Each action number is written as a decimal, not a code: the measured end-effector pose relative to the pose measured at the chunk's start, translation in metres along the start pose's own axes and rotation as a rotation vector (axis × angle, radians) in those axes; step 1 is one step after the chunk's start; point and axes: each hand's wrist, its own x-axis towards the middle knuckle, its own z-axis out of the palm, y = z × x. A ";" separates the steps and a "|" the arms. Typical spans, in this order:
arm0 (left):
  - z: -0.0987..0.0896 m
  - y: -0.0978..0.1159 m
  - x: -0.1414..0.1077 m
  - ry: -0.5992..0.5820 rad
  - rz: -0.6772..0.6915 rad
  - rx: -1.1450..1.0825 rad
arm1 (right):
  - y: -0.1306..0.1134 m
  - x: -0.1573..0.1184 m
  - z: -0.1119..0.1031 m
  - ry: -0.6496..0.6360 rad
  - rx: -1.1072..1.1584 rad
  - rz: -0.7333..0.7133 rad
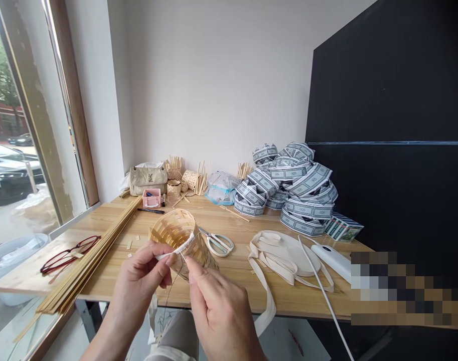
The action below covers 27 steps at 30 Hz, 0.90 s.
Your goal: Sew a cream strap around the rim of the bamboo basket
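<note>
A woven bamboo basket [202,250] is tilted at the table's front edge, its mouth facing up and left. White fabric tape [186,244] wraps part of its rim. My left hand [140,281] pinches the tape against the near rim between thumb and fingers. Close beside it, my right hand [221,303] is closed, thumb against index finger, at the same stretch of rim; whatever it pinches is too small to make out. Dark thread [169,293] hangs below the basket between my hands.
White-handled scissors [220,244] lie behind the basket. To the right are a roll of cream tape [302,250] and a thin white rod [322,291]. Bamboo strips [97,248] and red glasses [68,254] lie left. Patterned bands [289,190] are piled at the back.
</note>
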 end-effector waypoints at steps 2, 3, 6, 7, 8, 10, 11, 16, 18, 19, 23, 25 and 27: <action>0.001 0.000 0.000 -0.003 0.023 0.020 | 0.000 0.001 -0.001 -0.004 0.003 0.004; 0.001 0.000 0.000 -0.004 0.038 0.033 | -0.001 0.002 -0.002 -0.004 0.005 0.007; 0.001 -0.002 0.000 -0.011 0.101 0.092 | -0.001 0.002 -0.002 -0.005 0.013 0.019; 0.000 -0.003 -0.001 -0.017 0.132 0.122 | -0.001 0.001 -0.001 -0.004 0.014 0.026; 0.000 -0.003 -0.002 -0.022 0.169 0.162 | -0.001 0.001 -0.001 -0.005 0.017 0.036; -0.001 -0.004 -0.003 -0.031 0.274 0.282 | -0.001 -0.001 -0.001 -0.015 0.032 0.068; -0.001 -0.004 -0.004 -0.029 0.340 0.359 | 0.000 -0.002 -0.001 -0.022 0.048 0.094; 0.002 -0.006 -0.010 0.023 0.733 0.718 | 0.003 -0.011 -0.003 -0.028 0.225 0.288; 0.003 -0.008 -0.013 0.028 0.836 0.793 | 0.004 -0.019 -0.003 -0.006 0.279 0.366; 0.004 -0.009 -0.014 0.025 0.866 0.816 | 0.004 -0.023 -0.002 0.017 0.295 0.401; 0.009 -0.013 -0.021 -0.024 0.886 0.828 | 0.004 -0.037 0.002 0.139 0.326 0.480; 0.012 -0.015 -0.024 -0.076 0.864 0.809 | 0.003 -0.039 0.002 0.117 0.313 0.505; 0.013 -0.017 -0.025 -0.115 0.841 0.791 | 0.004 -0.038 0.002 0.054 0.285 0.538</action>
